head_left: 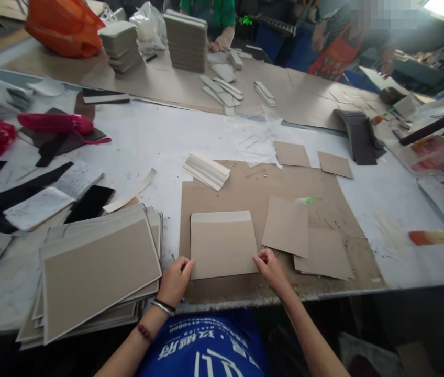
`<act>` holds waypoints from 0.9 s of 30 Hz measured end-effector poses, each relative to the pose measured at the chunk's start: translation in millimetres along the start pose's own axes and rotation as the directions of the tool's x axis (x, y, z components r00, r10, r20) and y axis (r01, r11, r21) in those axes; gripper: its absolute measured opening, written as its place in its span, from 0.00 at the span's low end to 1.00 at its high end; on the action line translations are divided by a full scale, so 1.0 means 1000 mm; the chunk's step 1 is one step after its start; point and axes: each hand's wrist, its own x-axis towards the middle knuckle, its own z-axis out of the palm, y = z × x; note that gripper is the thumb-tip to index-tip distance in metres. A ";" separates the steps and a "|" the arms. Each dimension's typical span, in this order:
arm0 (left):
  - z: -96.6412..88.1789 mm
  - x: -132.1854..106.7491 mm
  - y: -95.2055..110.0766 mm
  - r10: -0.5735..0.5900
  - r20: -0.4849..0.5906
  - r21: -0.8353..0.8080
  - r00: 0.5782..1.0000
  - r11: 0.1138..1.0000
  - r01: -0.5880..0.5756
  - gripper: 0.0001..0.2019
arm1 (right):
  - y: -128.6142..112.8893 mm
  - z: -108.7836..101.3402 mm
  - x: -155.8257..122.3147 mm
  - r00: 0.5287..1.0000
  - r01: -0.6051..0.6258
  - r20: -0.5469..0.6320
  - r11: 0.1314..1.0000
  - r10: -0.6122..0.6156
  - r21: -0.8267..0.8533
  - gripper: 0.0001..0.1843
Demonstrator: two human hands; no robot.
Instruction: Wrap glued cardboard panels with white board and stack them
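Note:
A brown cardboard panel with a pale strip along its far edge (222, 243) lies on a large brown work board (257, 188) in front of me. My left hand (175, 280) pinches the panel's near left corner with its fingers closed. My right hand (271, 265) is closed on the near right corner. Just right of the panel lie two loose brown cardboard sheets (287, 226), overlapping. A fanned stack of finished grey-edged boards (96, 272) sits at my left, close to my left hand.
A small bundle of pale strips (206, 170) lies beyond the panel. A green-tipped tool (308, 199) rests on the work board, a red-handled brush (436, 237) at right. Tall card stacks (186, 42) and other people stand at the far side. Black pieces clutter the left.

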 end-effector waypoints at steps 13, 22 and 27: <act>0.014 0.009 -0.001 -0.135 0.026 0.013 0.990 0.991 0.135 0.12 | 0.013 -0.001 0.028 0.990 0.009 0.143 0.992 0.009 -0.128 0.13; 0.015 0.013 0.001 -0.162 0.007 0.059 0.987 0.985 0.161 0.10 | 0.012 -0.002 0.028 0.987 -0.024 0.149 0.979 0.054 -0.202 0.14; 0.013 0.016 0.003 -0.186 0.028 0.078 0.982 0.980 0.183 0.10 | 0.012 0.000 0.029 0.988 -0.041 0.138 0.972 0.075 -0.233 0.14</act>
